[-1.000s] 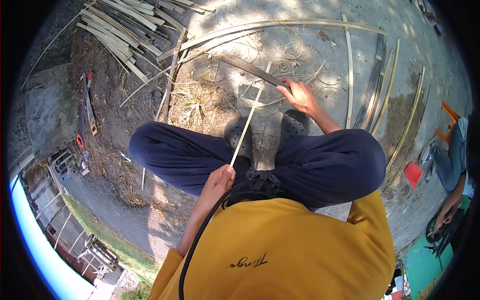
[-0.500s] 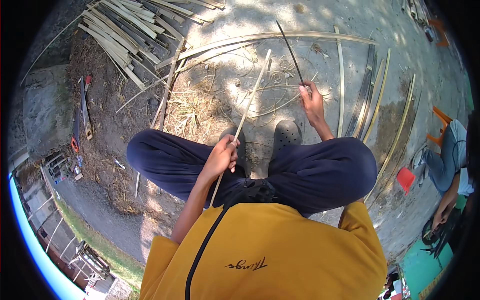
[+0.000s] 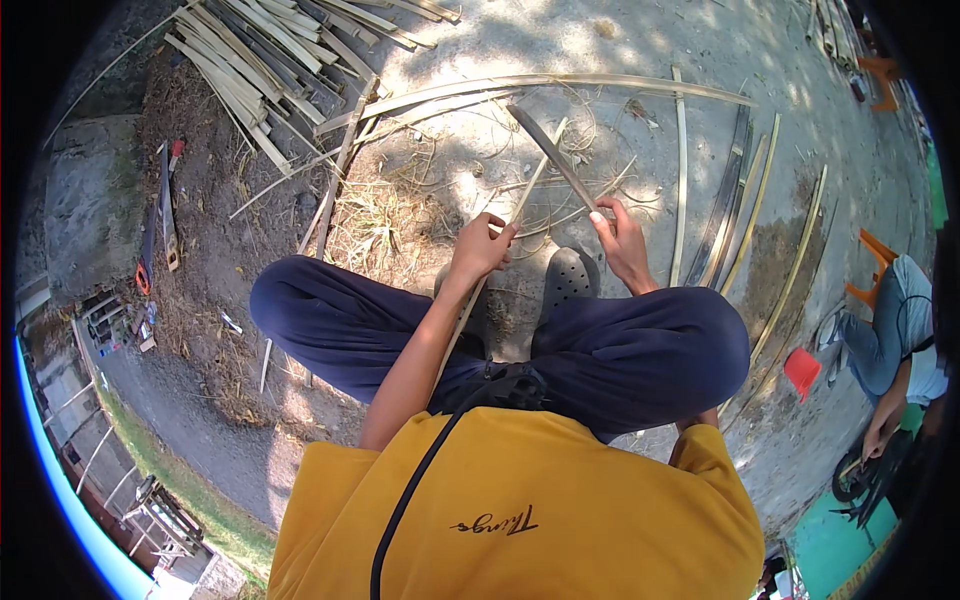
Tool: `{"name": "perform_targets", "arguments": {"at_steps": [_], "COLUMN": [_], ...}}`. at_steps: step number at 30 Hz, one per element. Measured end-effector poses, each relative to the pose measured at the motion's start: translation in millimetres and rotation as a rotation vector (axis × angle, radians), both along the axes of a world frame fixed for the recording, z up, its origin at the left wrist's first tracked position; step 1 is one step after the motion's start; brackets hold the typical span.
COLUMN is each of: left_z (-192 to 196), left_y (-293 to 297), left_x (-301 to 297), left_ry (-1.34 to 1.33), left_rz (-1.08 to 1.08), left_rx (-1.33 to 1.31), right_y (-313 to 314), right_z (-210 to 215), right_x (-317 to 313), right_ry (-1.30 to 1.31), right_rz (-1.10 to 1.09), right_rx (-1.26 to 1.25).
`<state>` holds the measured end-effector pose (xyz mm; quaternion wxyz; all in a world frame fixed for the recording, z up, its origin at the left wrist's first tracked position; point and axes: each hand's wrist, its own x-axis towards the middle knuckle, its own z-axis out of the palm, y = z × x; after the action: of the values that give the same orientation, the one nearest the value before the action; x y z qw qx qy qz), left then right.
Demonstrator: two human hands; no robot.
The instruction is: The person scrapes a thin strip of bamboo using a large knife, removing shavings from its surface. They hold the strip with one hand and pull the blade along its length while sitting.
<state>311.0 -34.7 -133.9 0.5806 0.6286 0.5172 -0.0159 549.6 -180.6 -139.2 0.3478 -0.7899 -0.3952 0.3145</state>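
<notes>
My left hand (image 3: pixel 482 246) is closed round a long, pale bamboo strip (image 3: pixel 537 172). The strip slants from beyond my shoes back across my lap, partly hidden by my hand and forearm. In my right hand (image 3: pixel 624 246) is a long knife (image 3: pixel 556 158) with a dark, flat blade, its handle mostly covered by my fingers. Its blade points away and to the left, passing close to the strip's far end; whether the two touch I cannot tell.
Beyond my shoes (image 3: pixel 570 278) lie thin curled shavings and long strips (image 3: pixel 560 80). A pile of split bamboo (image 3: pixel 240 75) is at the far left, with saws (image 3: pixel 168 215) nearer. On the right are more strips (image 3: pixel 790 270), a red container (image 3: pixel 802 372) and another person (image 3: pixel 885 340).
My left hand has moved forward along the strip. The knife has turned from edge-on to showing its broad side, and its tip has swung left toward the strip.
</notes>
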Motion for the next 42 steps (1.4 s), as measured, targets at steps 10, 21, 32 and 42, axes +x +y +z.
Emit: {"name": "perform_targets", "arguments": {"at_steps": [10,21,32,42], "left_z": [-30.9,-25.1,-33.3,-35.9], "left_y": [-18.0,-9.6,-24.4,-36.2], "left_x": [7.8,12.4,22.0,27.9], "left_ry": [-0.319,-0.314,-0.287,-0.093], "left_rz": [0.311,0.267,0.269,0.146], "left_rx": [-0.461,-0.647,-0.519,0.016], "right_y": [7.2,13.4,12.4,13.9], "right_z": [1.4,-10.7,-17.5,-13.6], "right_x": [-24.1,-35.5,-35.6,-34.7], "right_ry": [0.012,-0.026,0.014,0.000], "right_rz": [0.130,0.282,0.332,0.326], "right_rx": [-0.084,-0.124,-0.090,-0.141]}}
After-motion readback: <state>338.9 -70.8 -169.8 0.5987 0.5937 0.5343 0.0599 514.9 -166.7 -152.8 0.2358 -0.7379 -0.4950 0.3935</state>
